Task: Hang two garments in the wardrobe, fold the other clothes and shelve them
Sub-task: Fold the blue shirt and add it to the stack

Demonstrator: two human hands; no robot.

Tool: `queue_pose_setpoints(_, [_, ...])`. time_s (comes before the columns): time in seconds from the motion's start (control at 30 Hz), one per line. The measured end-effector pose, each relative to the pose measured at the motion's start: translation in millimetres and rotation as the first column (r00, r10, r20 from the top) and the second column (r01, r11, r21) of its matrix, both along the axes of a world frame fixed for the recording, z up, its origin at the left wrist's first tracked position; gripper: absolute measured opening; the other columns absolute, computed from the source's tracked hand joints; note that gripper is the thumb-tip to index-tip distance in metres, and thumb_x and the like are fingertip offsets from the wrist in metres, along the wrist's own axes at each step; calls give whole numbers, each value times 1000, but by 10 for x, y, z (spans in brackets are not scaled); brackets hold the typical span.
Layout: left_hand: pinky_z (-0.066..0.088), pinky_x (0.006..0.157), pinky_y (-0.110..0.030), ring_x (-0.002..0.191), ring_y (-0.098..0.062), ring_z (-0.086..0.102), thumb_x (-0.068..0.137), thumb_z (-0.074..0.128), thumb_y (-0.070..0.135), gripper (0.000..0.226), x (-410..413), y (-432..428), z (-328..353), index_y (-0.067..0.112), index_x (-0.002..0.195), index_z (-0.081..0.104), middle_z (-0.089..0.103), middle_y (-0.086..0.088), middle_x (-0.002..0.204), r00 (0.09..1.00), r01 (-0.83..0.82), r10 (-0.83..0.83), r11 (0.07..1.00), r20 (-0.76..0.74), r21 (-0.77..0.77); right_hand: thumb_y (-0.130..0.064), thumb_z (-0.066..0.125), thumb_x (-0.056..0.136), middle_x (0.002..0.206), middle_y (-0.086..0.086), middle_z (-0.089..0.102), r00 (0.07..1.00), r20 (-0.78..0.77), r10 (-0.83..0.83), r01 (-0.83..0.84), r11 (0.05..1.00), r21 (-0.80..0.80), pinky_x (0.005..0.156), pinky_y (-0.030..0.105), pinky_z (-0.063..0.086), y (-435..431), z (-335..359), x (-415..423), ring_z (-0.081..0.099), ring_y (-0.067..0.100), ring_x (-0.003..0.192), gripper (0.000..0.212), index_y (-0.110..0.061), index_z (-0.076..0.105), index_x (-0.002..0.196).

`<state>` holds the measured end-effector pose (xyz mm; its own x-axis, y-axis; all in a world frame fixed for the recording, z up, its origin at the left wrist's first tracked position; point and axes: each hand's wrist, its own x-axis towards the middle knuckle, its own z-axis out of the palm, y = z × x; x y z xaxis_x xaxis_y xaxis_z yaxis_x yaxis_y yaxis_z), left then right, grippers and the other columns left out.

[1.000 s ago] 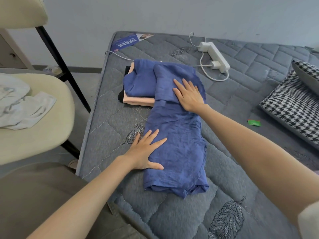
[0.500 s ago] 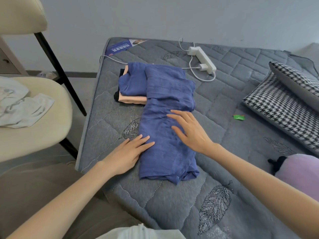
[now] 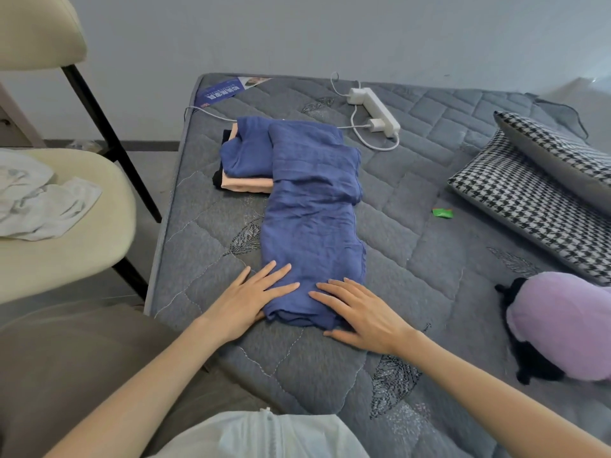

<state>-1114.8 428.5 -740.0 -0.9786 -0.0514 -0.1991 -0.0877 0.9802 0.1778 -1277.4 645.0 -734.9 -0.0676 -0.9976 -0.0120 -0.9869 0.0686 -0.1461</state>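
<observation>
A blue garment [image 3: 310, 223] lies folded into a long strip on the grey quilted mattress [image 3: 429, 266]. Its far end overlaps a small pile of folded clothes [image 3: 246, 166]: blue on top, peach and black beneath. My left hand [image 3: 253, 300] lies flat with straight fingers on the near left corner of the strip. My right hand [image 3: 360, 314] lies flat on the near right corner, its thumb on the mattress. Both hands sit side by side at the near end. A white garment [image 3: 39, 200] lies crumpled on the cream chair at the left.
The cream chair [image 3: 66, 246] with black legs stands close to the mattress's left edge. A white power strip [image 3: 375, 109] with cable lies at the far side. Houndstooth pillows [image 3: 535, 200] and a purple plush [image 3: 562, 325] sit at the right. A small green wrapper [image 3: 442, 213] lies near the pillows.
My right hand slid from the garment's far end down to its near end. My left hand moved slightly nearer, to the near corner. The view tilted a little.
</observation>
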Motion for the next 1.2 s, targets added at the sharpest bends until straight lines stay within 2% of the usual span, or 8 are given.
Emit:
queue_pose_setpoints(0.2, [-2,117,-33,146,-4,5,100,41,12,53,-29,-20,122,39,144,31,19,18,155,984,-75,112,965,-137,249,-17,55,91,139,7,51,999,49,-17,21,996,-83,109,40,39,-18,49,-20,51,24,127,54,-9,42,142])
queue_pose_setpoints(0.33, [3,119,-35,145,-5,11,99,44,12,49,-19,-3,217,30,144,35,26,16,152,968,-72,147,939,-204,335,-2,53,88,129,6,59,977,168,-135,157,980,-123,97,20,36,31,129,-27,57,24,116,48,-8,49,136])
queue_pose_setpoints(0.5, [7,116,-25,140,0,8,97,48,10,44,-11,31,396,23,139,44,27,25,144,906,-19,188,913,-380,407,0,49,93,99,-19,55,899,354,-258,365,888,-280,75,1,33,87,358,-20,51,-4,85,33,-13,55,122])
queue_pose_setpoints(0.57, [23,111,-28,135,-2,22,98,47,13,31,-6,56,460,19,127,58,46,11,141,889,-83,286,868,-357,490,0,48,92,80,-32,51,883,389,-261,395,861,-319,66,2,33,87,446,8,48,-10,72,28,-12,55,117])
queue_pose_setpoints(0.63, [44,84,-35,106,-8,55,99,44,22,21,-13,80,525,23,90,63,68,0,105,879,-141,366,812,-306,567,-7,45,93,65,-24,53,854,450,-261,435,833,-342,55,7,32,93,518,50,48,-2,58,23,-12,55,112])
queue_pose_setpoints(0.73, [33,53,-23,54,-1,44,98,45,25,38,8,104,623,45,68,56,56,18,58,868,-133,389,782,-310,609,-17,45,93,60,-3,55,808,544,-225,460,818,-345,53,22,34,106,581,105,45,10,52,14,-18,57,101])
queue_pose_setpoints(0.93, [52,47,-30,66,-19,67,95,44,45,37,59,96,475,15,96,63,69,-4,82,902,-307,430,592,29,745,-15,59,92,82,-7,70,717,637,-284,519,827,-216,69,30,47,104,559,79,64,14,75,11,-24,66,96])
queue_pose_setpoints(1.2, [32,45,-13,49,3,49,93,53,40,37,-335,-60,400,18,64,55,55,15,48,715,-403,697,460,-41,791,-28,64,88,81,-26,67,600,680,-421,649,753,-107,66,7,41,-370,553,-180,60,-10,78,19,-46,60,84])
